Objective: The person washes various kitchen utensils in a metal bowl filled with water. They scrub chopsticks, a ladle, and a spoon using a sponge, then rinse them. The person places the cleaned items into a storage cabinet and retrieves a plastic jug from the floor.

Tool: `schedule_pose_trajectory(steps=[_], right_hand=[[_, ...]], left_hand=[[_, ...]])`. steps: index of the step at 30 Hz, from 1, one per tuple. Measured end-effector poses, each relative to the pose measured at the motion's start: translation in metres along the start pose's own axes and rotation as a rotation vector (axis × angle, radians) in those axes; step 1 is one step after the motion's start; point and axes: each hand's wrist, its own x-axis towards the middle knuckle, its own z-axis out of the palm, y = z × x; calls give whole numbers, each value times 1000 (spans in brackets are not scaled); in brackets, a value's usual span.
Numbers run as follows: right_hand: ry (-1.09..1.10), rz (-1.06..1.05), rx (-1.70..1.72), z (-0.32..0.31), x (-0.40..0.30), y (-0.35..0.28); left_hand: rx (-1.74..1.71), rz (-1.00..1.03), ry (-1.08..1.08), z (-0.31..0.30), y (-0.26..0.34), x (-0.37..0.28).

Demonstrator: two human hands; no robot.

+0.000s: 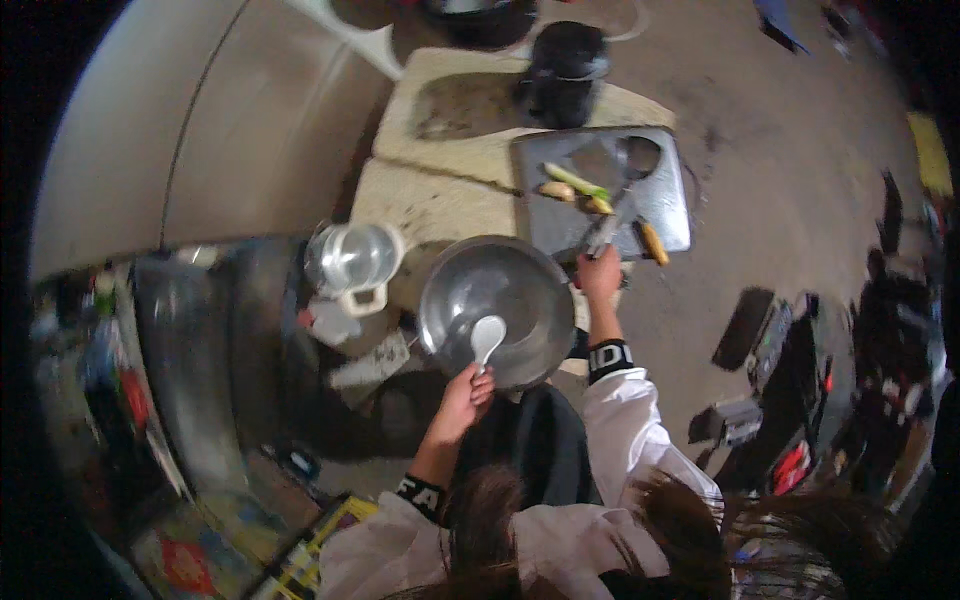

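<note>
My left hand (466, 397) grips the handle of a white spoon (490, 334), whose bowl end is over a large steel mixing bowl (532, 281). To the right, my right hand (600, 274) is closed on a blurred metal utensil (601, 229) at the near edge of a grey metal tray (664, 214); what kind of utensil it is, I cannot tell. On the tray lie a green-and-white stalk (574, 180), some yellowish pieces (556, 190), a ladle-like round tool (641, 156) and a tool with an orange-brown handle (652, 242).
A clear plastic jug (352, 259) with a white handle stands left of the bowl. Pale slabs (442, 202) lie beneath the tray's left side, with a black container (568, 71) at their far end. Several shoes (742, 328) lie on the floor at right.
</note>
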Motion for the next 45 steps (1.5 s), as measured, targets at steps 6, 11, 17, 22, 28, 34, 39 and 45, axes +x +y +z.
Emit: schedule_pose_trajectory(steps=[6, 11, 17, 22, 28, 34, 39, 45], right_hand=[[-99, -169, 147, -16, 60, 35], [172, -402, 142, -50, -39, -1], [-40, -550, 325, -34, -170, -13], [-970, 323, 1059, -41, -297, -64], [-852, 163, 1163, -61, -336, -106], [-663, 76, 1155, -110, -330, -132], [222, -857, 445, -192, -244, -121], [732, -901, 956, -199, -335, -197]], left_hand=[[53, 29, -230, 48, 4, -14], [316, 206, -253, 31, 7, -46], [297, 289, -95, 9, -21, -4], [430, 366, -194, -27, -31, -72], [713, 493, -205, -39, -7, -116], [1326, 1240, 60, -31, 18, -162], [1460, 1249, -23, 44, 44, -243], [1139, 1775, -126, 30, 71, -163]])
